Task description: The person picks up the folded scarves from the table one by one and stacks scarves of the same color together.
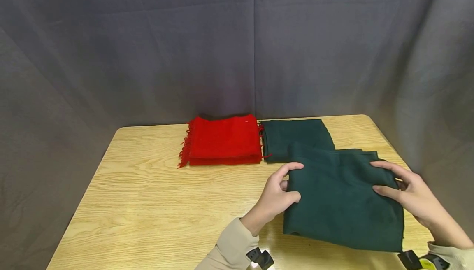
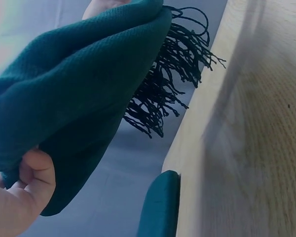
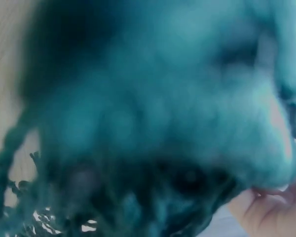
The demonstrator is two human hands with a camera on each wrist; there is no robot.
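Both hands hold a folded dark green scarf (image 1: 344, 204) over the right front of the table, its near edge raised off the wood. The left hand (image 1: 277, 196) grips its left edge, thumb on the near face and some fingers hidden behind. At the opposite edge, the right hand (image 1: 412, 189) holds the cloth between thumb and fingers. Dark fringe (image 2: 167, 74) hangs from the scarf in the left wrist view, where the left hand (image 2: 27, 197) curls round a fold. Blurred green cloth (image 3: 163, 113) fills most of the right wrist view.
A folded red scarf (image 1: 226, 140) with fringed ends lies at the back middle of the wooden table (image 1: 148, 204). Beside it on the right is another folded dark green cloth (image 1: 296, 134), partly covered from view by the held scarf. Grey curtains (image 1: 185, 56) surround the table.
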